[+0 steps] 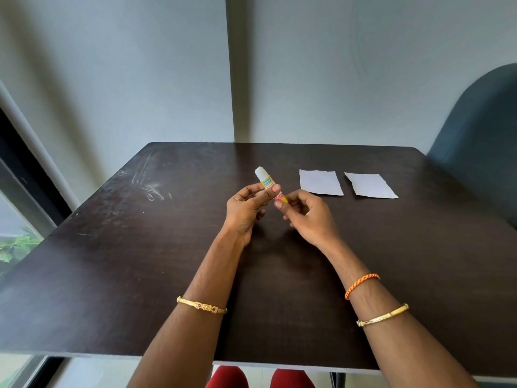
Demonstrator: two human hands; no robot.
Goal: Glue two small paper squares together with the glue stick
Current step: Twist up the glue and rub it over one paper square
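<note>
A glue stick [264, 179] with a white cap end and a yellow and pink label is held tilted above the middle of the dark table [140, 261]. My left hand [246, 208] grips its upper body between thumb and fingers. My right hand [307, 217] pinches its lower pink end. Two small white paper squares lie flat on the table to the right of my hands: the nearer one [320, 182] and a second one [370, 185] further right, apart from each other.
A dark blue chair back [481, 141] stands at the table's right far corner. A grey wall runs right behind the table's far edge. A window frame [19, 163] is at the left. Smudges mark the tabletop's far left part.
</note>
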